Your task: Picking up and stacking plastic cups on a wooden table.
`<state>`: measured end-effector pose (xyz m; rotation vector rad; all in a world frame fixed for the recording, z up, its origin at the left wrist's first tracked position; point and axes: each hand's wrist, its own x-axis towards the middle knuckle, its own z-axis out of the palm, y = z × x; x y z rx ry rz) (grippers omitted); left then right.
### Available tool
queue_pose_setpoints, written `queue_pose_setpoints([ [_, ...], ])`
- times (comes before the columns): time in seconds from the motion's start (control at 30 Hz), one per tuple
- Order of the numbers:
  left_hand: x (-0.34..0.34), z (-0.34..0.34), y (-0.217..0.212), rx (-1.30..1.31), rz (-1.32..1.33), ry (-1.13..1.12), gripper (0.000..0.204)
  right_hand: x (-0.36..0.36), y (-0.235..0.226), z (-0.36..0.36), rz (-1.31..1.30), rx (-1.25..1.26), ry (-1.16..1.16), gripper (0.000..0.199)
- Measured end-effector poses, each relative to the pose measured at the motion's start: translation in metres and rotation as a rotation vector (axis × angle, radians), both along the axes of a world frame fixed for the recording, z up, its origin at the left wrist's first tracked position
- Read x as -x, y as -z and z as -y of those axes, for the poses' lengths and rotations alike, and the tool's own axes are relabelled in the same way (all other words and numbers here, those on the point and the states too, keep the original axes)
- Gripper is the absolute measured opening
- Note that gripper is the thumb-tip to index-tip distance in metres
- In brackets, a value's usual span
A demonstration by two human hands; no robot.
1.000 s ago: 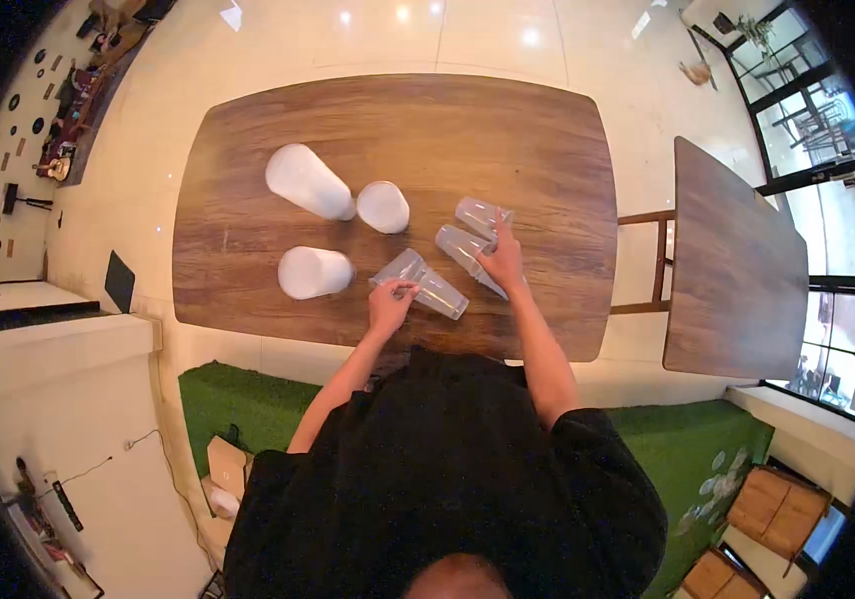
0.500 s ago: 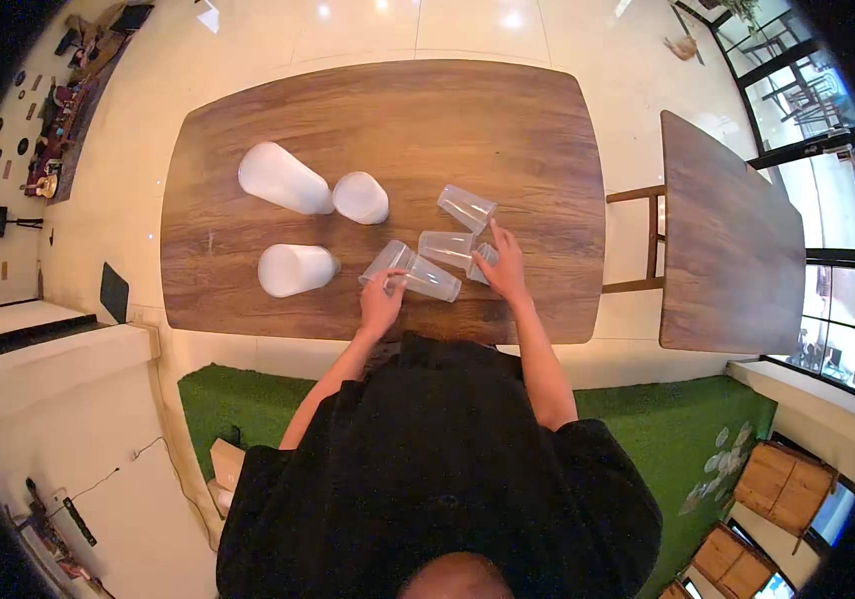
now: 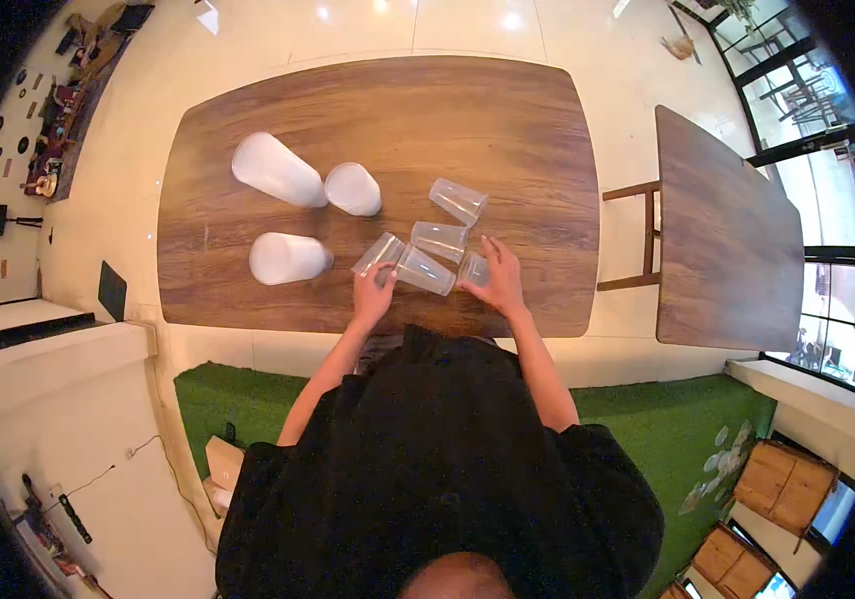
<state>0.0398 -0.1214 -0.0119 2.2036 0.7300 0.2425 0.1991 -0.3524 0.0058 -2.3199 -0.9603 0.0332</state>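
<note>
Several clear plastic cups lie on their sides near the front of the brown wooden table [image 3: 507,120]. My left hand [image 3: 373,293] is closed on the leftmost clear cup [image 3: 381,253], its fingers at the cup's near side. Touching that cup is another clear cup [image 3: 426,271], lying between my hands. My right hand [image 3: 500,278] has its thumb and fingers round a clear cup [image 3: 472,268], which it partly hides. Just beyond lie a clear cup [image 3: 439,240] and, farther off, one more clear cup [image 3: 458,202]; neither hand touches them.
Three white cylinders, possibly cup stacks, lie on the table's left half: a long one [image 3: 276,168], a shorter one [image 3: 352,189] beside it, and a nearer one [image 3: 288,259]. A second wooden table [image 3: 727,230] stands at the right. Green turf [image 3: 677,419] covers the surface around me.
My right hand has shifted slightly left and nearer, its thumb now round the near side of its cup. That cup has moved a little toward the left. My left hand keeps its place on its cup.
</note>
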Motion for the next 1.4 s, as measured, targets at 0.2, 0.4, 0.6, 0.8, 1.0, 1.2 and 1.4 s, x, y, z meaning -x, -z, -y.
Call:
queue_pose_setpoints([
  [0.2,0.008,0.0,-0.003,0.081,-0.02,-0.1,0.048,0.004,0.012,0.019,-0.138,0.024,-0.095,0.096],
  [0.4,0.015,-0.007,0.013,0.297,0.074,0.001,0.083,0.005,0.017,0.025,-0.19,0.117,-0.116,0.089],
  [0.6,0.012,-0.006,-0.004,0.346,0.099,-0.046,0.089,0.009,0.014,0.021,-0.177,0.086,-0.098,0.085],
  [0.8,0.024,-0.015,-0.018,0.299,-0.149,-0.112,0.09,0.007,0.015,0.021,-0.2,-0.024,-0.065,0.085],
  [1.0,0.037,-0.012,-0.031,0.223,-0.156,-0.189,0.08,0.009,0.007,0.017,-0.234,-0.087,-0.006,0.083],
  [1.2,0.046,-0.011,0.002,0.075,0.008,-0.148,0.07,0.007,-0.004,0.011,-0.205,-0.186,-0.044,0.082],
  [1.4,0.034,0.002,-0.015,0.222,0.034,-0.136,0.057,0.003,-0.004,0.008,-0.335,-0.211,-0.038,0.08],
])
